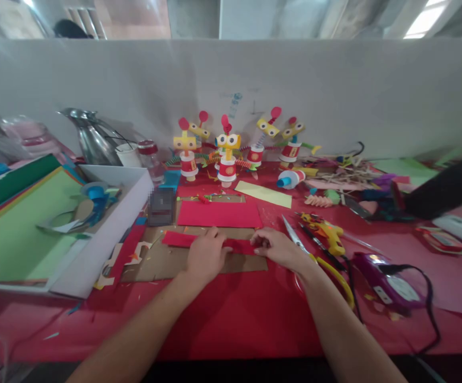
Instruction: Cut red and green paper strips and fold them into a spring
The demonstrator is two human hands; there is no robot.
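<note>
A narrow red paper strip (181, 240) lies across a piece of brown cardboard (154, 260) in front of me. My left hand (208, 254) is closed over the strip's middle, fingers at its far edge and thumb on the near side. At the strip's right end, the curled fingers of my right hand (275, 248) pinch the paper; the fingertips are partly hidden. A wider red paper sheet (218, 213) rests just beyond both hands. Scissors (294, 234) with yellow handles lie beside my right hand, partly covered by the forearm.
Paper-cup figures (227, 169) stand along the back wall, with one cup lying on its side (291, 179). A white box (103, 229) of coloured paper is at left. A yellow glue gun (332, 236) and a purple corded device (388, 282) lie at right. A steel jug (91, 138) stands behind.
</note>
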